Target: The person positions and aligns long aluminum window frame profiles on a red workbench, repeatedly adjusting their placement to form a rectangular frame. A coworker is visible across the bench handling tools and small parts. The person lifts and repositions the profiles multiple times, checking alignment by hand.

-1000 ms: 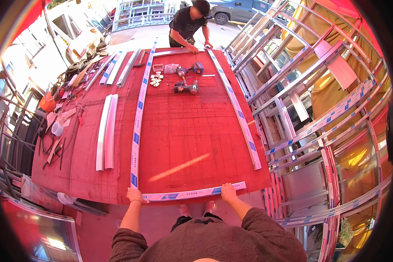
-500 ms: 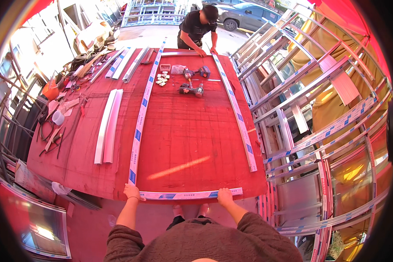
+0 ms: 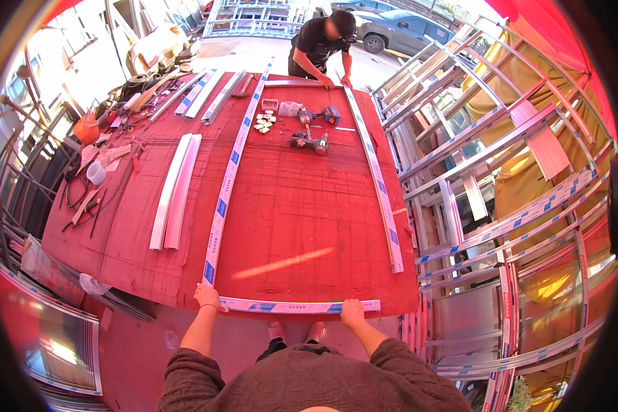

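My left hand (image 3: pixel 207 296) is closed around the left end of a short metal frame profile (image 3: pixel 288 306), right at the corner where the near end of a long left profile (image 3: pixel 228 180) meets it. Near the other end of the short profile, my right hand (image 3: pixel 352 313) has its fingers wrapped over the bar. The short profile lies along the near edge of the red table (image 3: pixel 288 226). A long right profile (image 3: pixel 374 175) ends a little beyond the short one, apart from it. All three bars carry white and blue film.
Two cordless drills (image 3: pixel 319 115) (image 3: pixel 310 143) lie toward the far end, beside small pale pieces (image 3: pixel 264 123). Across the table a person (image 3: pixel 323 48) holds the far crossbar (image 3: pixel 292 84). Loose profiles (image 3: pixel 176 192) lie at left. Metal frames (image 3: pixel 474 161) stand along the right side.
The whole view has shifted and turned slightly. Both my hands stay on the short profile, and the bars keep about the same arrangement.
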The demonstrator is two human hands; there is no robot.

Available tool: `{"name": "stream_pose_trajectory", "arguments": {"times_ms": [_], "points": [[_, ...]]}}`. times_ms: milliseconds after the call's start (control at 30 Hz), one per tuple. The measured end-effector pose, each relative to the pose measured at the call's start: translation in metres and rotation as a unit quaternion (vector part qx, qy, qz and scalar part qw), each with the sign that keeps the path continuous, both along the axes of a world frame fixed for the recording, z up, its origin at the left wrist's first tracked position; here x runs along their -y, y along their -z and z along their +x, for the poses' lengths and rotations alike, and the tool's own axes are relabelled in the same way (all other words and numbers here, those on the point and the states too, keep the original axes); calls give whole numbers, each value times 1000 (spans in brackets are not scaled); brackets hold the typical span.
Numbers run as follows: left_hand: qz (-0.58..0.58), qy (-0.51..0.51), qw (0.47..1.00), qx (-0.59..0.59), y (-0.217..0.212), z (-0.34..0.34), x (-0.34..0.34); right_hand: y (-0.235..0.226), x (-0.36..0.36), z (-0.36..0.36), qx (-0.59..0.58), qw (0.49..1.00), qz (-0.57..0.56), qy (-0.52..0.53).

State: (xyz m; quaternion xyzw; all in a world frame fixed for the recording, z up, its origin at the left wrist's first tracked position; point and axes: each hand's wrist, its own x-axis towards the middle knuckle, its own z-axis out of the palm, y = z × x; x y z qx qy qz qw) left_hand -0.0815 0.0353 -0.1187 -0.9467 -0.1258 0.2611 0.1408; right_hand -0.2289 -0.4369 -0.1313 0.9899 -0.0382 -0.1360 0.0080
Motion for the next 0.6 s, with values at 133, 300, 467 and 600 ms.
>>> {"name": "stream_pose_trajectory", "arguments": {"times_ms": [133, 300, 467, 600], "points": [[7, 3, 1000, 2, 2, 0, 1, -1, -1, 0, -2, 1000, 7, 8], [12, 8, 1000, -14, 4, 2, -1, 2, -1, 0, -18, 1000, -2, 12], [16, 18, 1000, -9, -2, 0, 3, 12, 1, -1, -6, 1000, 5, 23], [36, 10, 999, -12, -9, 0, 7, 21, 4, 0, -22, 999, -8, 27]]}}
